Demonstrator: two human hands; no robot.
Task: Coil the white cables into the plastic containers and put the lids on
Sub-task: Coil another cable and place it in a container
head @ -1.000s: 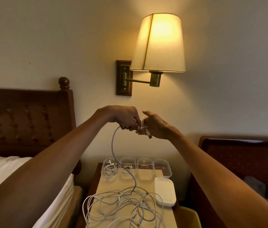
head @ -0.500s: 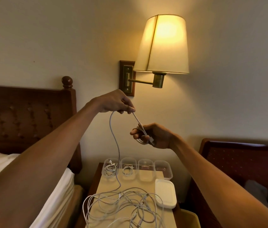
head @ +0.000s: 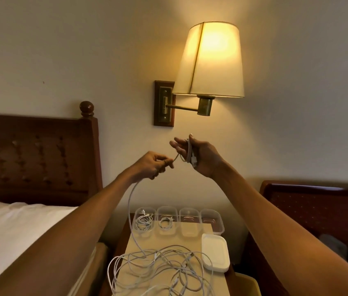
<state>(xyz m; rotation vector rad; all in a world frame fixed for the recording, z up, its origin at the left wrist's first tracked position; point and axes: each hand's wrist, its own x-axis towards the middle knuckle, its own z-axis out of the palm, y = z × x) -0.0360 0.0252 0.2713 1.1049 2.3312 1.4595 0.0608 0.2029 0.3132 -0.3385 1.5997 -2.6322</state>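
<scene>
While the right hand (head: pixel 203 157) clasps coiled white cable (head: pixel 189 152), the left hand (head: pixel 150 164) pinches its thin strand.

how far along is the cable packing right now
Done: the leftmost container and the second container each hold a coiled cable. In hand: the right hand holds a partial coil while the left hand pinches its strand. Left: the tangle of cables on the nightstand, the third container and fourth container, which look empty, and every lid: the stack of lids lies unused.
</scene>
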